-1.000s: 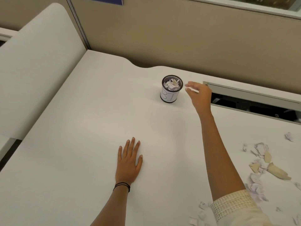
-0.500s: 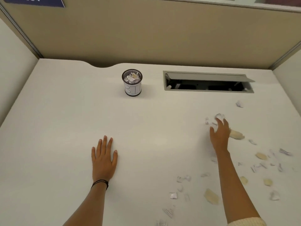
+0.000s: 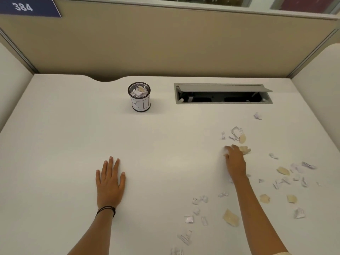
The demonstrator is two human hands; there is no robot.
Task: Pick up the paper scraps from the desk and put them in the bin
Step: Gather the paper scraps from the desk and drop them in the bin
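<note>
Since half a second ago the right hand [image 3: 236, 161] has drawn back toward the person, from the upper cluster of scraps to a spot beside a tan torn piece [image 3: 244, 149]; the left hand [image 3: 110, 180] has not shifted.

Head view: the left hand lies flat, palm down, fingers spread straight on the white desk top [image 3: 55, 144], holding nothing; a thin black band [image 3: 106, 210] circles its wrist. The right hand's fingers curl down onto the desk over a small white scrap [image 3: 224, 151] at their tips; whether they have pinched it cannot be told. White and tan torn paper scraps [image 3: 283, 171] lie scattered over the desk's right side. The small black mesh cup lettered "BIN" [image 3: 139, 97] stands upright near the back edge, well apart from both hands, already holding scraps. Right of it is a grey open cable hatch [image 3: 223, 93].
</note>
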